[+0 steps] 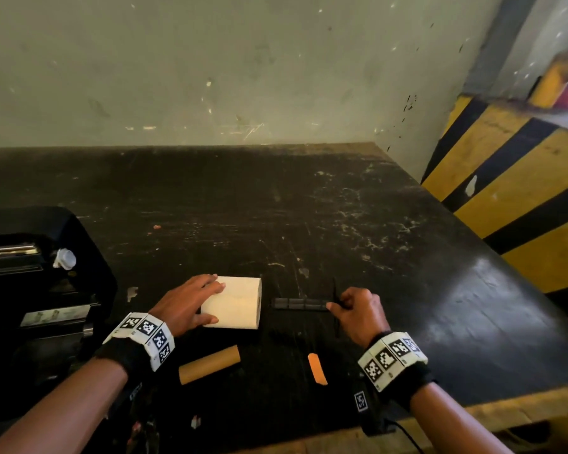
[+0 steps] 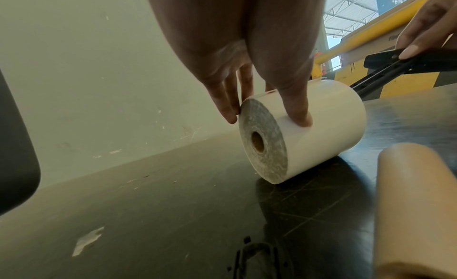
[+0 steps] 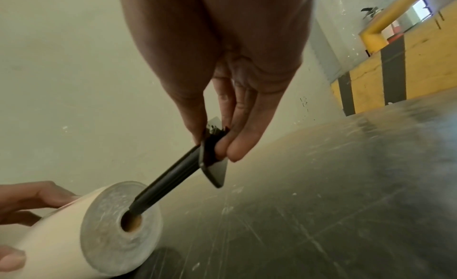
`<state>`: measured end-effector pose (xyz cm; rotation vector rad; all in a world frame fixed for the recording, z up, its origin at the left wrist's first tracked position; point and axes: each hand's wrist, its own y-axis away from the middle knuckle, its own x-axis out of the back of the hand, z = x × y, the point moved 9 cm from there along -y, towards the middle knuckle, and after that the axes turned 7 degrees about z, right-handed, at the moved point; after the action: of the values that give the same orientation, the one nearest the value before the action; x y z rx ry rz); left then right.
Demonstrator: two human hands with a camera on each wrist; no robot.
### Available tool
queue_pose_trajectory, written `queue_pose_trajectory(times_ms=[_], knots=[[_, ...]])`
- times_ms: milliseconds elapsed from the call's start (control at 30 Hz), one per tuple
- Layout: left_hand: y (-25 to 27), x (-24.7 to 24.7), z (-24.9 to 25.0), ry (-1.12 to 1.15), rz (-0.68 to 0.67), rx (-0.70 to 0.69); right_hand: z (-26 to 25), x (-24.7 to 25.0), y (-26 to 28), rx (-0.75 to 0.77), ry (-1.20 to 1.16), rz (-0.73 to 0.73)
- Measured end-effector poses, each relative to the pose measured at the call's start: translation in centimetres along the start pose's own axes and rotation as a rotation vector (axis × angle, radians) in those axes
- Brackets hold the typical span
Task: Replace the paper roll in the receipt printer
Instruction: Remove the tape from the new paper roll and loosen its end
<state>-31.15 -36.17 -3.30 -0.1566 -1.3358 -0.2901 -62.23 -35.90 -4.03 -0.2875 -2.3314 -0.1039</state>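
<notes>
The left hand (image 1: 184, 304) gripped the new paper roll (image 1: 235, 303), fingers over its top and thumb on the near side, as it lay on its side on the table (image 1: 341, 217) near the front edge. The right hand (image 1: 358, 311) pinched the flat end of a black spindle (image 1: 300, 304) between thumb and fingertips, its tip just entering the roll's core hole in the right wrist view.

The likeliest slip was the tip catching on the cardboard lip of the core rather than sliding through, since the spindle met the hole at a slant. A push at that angle could have shoved the roll leftward out of the left hand's hold, or started it rolling toward the front edge. The loose outer wrap could also have unwound if the grip eased.

The printer (image 1: 36, 276) stood open at the left edge of the table; its paper bay showed no roll, though much of it was dark and hard to read. An empty brown cardboard tube (image 1: 209, 364) lay near the front edge, just behind the left wrist, with an orange scrap (image 1: 317, 369) beside it.
</notes>
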Motion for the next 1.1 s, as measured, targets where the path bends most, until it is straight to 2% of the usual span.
queue_pose_trajectory(times_ms=[367, 567, 733, 833, 1100], knots=[[0.1, -0.4, -0.7, 0.086, 0.027, 0.025, -0.5, -3.9, -1.0, -0.013, -0.076, -0.129], [-0.1, -0.5, -1.3, 0.099, 0.042, 0.024, -1.2, -3.5, -0.9, 0.145, -0.102, -0.095], [-0.4, -0.8, -1.3, 0.077, 0.030, 0.026, -0.3, -5.1, -1.1, 0.072, -0.107, -0.265], [-0.5, -0.8, -1.2, 0.080, 0.046, 0.013, -0.5, -5.2, -1.8, 0.075, -0.074, -0.281], [-0.3, -1.2, -1.5, 0.117, 0.030, 0.048, -4.2, -7.2, -2.0, 0.197, 0.037, -0.367]])
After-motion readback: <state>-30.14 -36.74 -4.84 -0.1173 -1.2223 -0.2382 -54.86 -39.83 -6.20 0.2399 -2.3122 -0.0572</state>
